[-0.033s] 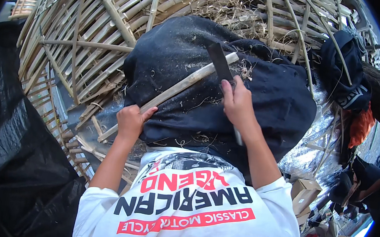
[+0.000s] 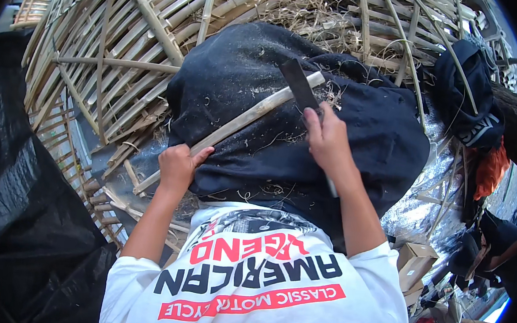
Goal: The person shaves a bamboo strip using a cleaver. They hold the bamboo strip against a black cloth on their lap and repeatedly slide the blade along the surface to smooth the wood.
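A pale bamboo strip [image 2: 247, 117] slants over the black cloth [image 2: 367, 119] on my lap, its far end up and to the right. My left hand [image 2: 176, 165] is closed round its lower part, thumb along the strip. In my right hand [image 2: 328, 137] is a knife [image 2: 299, 82] with a broad dark blade, the fingers wrapped round it. That blade crosses the strip close to its far end. The pale butt of the handle shows below my right wrist. Small shavings lie on the cloth beside the blade.
Ahead stands a curved lattice of bamboo slats [image 2: 141, 28], with a heap of shavings [image 2: 307, 21] on it. Black sheeting [image 2: 27, 203] hangs at the left. To the right are a dark garment [image 2: 470, 94], an orange cloth [image 2: 492, 173] and a cardboard box [image 2: 414, 264].
My right hand has shifted slightly right and down. The knife leans a little more to the left at its tip. My left hand and the bamboo strip stay in place.
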A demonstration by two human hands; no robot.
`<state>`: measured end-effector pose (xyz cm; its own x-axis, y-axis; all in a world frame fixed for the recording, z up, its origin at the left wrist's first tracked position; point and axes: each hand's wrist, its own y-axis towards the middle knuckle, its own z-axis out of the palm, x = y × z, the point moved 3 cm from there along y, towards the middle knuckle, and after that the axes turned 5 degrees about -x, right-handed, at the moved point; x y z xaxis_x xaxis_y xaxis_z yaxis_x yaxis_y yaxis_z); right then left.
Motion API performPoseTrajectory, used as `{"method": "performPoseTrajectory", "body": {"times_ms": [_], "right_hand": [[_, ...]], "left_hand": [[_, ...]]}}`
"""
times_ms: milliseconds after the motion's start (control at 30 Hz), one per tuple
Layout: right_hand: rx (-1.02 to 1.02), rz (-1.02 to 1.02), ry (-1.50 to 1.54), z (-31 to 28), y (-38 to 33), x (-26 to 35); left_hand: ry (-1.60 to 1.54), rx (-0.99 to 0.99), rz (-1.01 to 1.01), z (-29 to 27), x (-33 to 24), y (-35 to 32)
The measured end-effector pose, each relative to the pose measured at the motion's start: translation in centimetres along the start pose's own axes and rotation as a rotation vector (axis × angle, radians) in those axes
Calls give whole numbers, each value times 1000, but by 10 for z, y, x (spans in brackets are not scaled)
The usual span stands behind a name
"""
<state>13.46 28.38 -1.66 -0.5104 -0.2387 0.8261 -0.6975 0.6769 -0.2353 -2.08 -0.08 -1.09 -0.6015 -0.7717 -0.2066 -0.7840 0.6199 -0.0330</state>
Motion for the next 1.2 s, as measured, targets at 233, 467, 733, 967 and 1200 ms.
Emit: {"method": "performPoseTrajectory", "body": {"times_ms": [233, 467, 733, 967, 1200], "right_hand": [[64, 49, 67, -4, -4, 14], [86, 9, 68, 1, -1, 9], [57, -47, -12, 8, -6, 14], [91, 55, 48, 8, -9, 5], [75, 144, 124, 6, -20, 20]], "left_hand": [[3, 2, -3, 2, 3, -5], [-6, -9, 3, -2, 1, -1], [-31, -47, 53, -1, 10, -2], [-17, -56, 61, 5, 8, -5], [-48, -34, 39, 4, 6, -4]]}}
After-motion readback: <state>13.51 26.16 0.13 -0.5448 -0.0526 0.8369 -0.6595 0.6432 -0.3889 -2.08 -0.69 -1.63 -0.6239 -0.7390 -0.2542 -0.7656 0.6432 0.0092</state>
